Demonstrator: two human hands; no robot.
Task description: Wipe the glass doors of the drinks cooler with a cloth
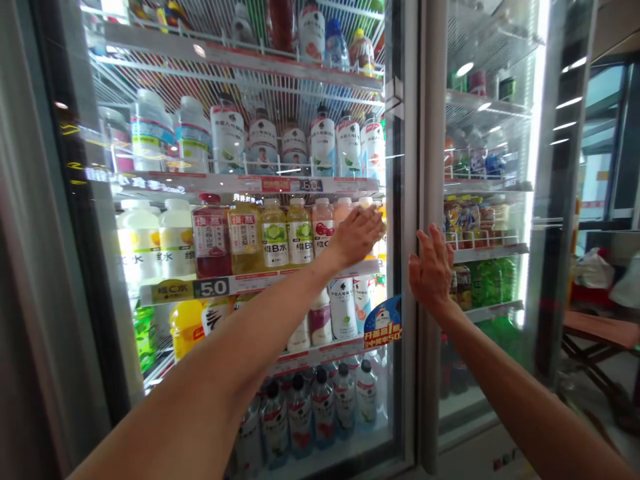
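Note:
My left hand [357, 233] reaches across the left fridge door [400, 373] with its fingers stretched out and nothing held. Behind it on the middle shelf stand a pink-labelled bottle [323, 223] and other drinks, partly covered by the hand. Whether the palm touches the glass I cannot tell. Against the upright frame of the right fridge door [431, 167] lies my right hand [431, 267], fingers pointing up and apart from any bottle. Left of my hands, green-labelled bottles [275, 233] and a dark red bottle [207, 237] share that shelf.
Clear bottles with black caps [323, 397] fill the bottom shelf. A price tag [211, 287] reads 5.0, and a round blue sticker [383, 323] sits near the door's edge. More drinks [490, 280] stand in the right fridge. A brown folding stool [595, 330] is at far right.

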